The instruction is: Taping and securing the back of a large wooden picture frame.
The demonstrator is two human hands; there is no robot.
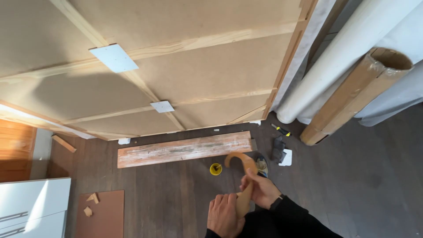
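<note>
Gripping a curved wooden piece (pixel 241 176) with both hands, the person holds it upright over the dark plank floor (pixel 176 202), near the bottom edge of the view. The left hand (pixel 225 215) is wrapped shut round the lower shank, fingers curled over it; the right hand (pixel 261 189) is closed on the shaft just above, thumb pressed against the wood below the hooked top. The piece looks like a hook-shaped cut-out of thin board, its bend arching to the left.

Just beyond it on the floor stand a small yellow cup (pixel 216 169) and a worn, paint-streaked plank (pixel 185 150), which lies in front of a large framed fibreboard panel (pixel 176 66) leaning at the far side. To the right lie a yellow-handled tool (pixel 281 130) and a cardboard tube (pixel 352 101).

By the look of it, the piece is being inspected or flexed in hand. Any further handling would call for a steady two-handed hold, since the thin hook could snap at its bend.
</note>
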